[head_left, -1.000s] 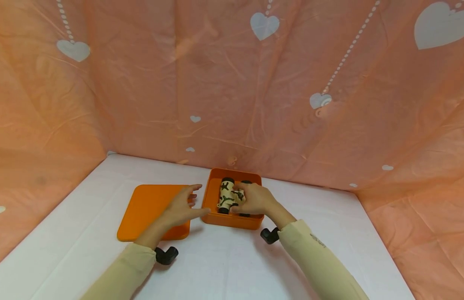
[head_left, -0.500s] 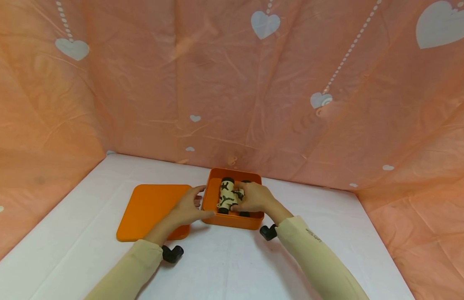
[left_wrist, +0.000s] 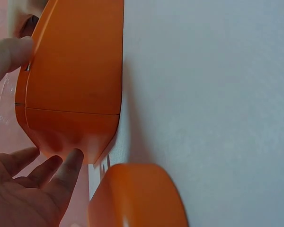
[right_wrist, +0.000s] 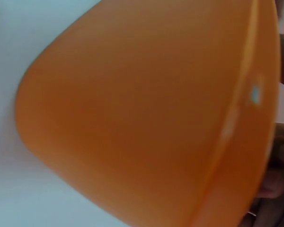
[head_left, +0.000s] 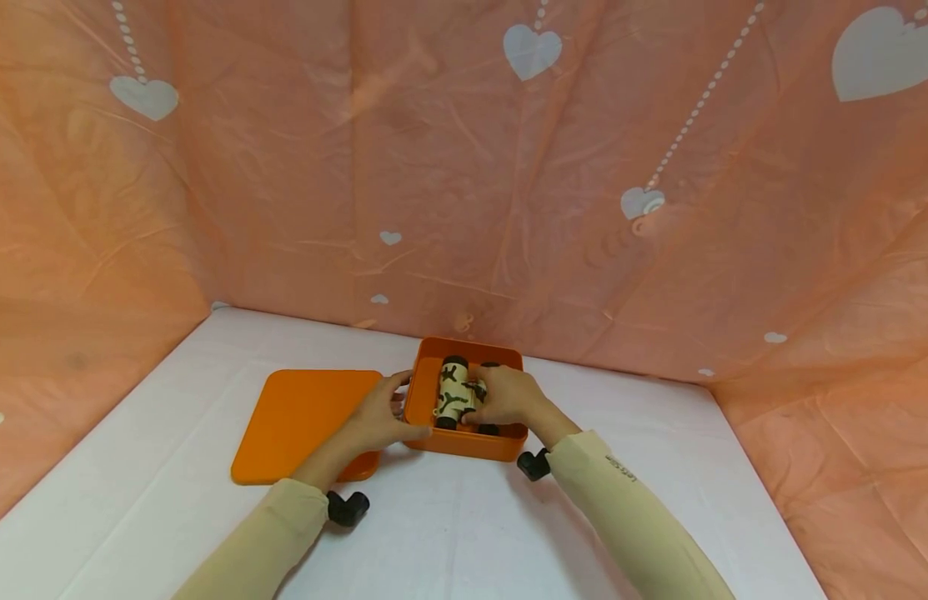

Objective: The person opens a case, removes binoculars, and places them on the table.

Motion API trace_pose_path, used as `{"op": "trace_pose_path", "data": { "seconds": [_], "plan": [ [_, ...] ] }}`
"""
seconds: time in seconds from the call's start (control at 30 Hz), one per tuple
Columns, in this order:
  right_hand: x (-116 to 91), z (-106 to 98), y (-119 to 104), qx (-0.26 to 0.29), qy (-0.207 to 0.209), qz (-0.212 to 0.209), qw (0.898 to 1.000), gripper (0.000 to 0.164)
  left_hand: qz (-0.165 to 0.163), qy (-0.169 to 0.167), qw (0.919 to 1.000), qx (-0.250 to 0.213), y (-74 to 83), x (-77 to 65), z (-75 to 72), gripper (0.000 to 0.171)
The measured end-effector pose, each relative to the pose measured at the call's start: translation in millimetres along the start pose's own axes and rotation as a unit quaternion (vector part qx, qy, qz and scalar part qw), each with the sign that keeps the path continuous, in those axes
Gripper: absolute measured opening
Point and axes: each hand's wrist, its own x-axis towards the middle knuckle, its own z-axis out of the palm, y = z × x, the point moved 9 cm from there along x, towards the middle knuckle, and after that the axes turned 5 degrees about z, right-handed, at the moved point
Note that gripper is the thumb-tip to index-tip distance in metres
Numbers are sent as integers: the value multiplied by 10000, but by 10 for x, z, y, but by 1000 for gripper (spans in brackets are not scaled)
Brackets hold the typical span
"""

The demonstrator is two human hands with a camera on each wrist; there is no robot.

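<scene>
A pair of camouflage-patterned binoculars (head_left: 453, 390) with black ends lies inside an orange box (head_left: 464, 442). My right hand (head_left: 512, 396) reaches into the box from the right and grips the binoculars over the middle and the right barrel, hiding much of that side. At the box's left front corner is my left hand (head_left: 381, 415). In the left wrist view its fingertips touch the side wall (left_wrist: 71, 137) while the thumb (left_wrist: 12, 56) rests at the rim. The right wrist view is mostly filled by the box's outer wall (right_wrist: 132, 109).
An orange lid (head_left: 298, 425) lies flat on the white tabletop (head_left: 448, 525), left of the box and under my left forearm. A peach curtain (head_left: 464, 167) with white hearts hangs right behind the box and around the sides.
My left hand has moved right, from just beside the box onto its left front corner. My right hand has stayed on the binoculars with only a slight shift.
</scene>
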Motion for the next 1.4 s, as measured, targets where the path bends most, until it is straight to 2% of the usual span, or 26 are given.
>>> {"op": "trace_pose_path", "data": {
  "seconds": [0.4,0.87,1.4],
  "plan": [
    [45,61,30,-101,7,64,9999,74,161,-85,9986,-493,-8,36,44,101],
    [72,80,45,-241,120,14,9996,77,85,-137,9975,-682,-12,46,64,100],
    [70,59,17,91,88,-24,9999,70,134,-150,9972,-723,10,33,51,99]
  ]
}}
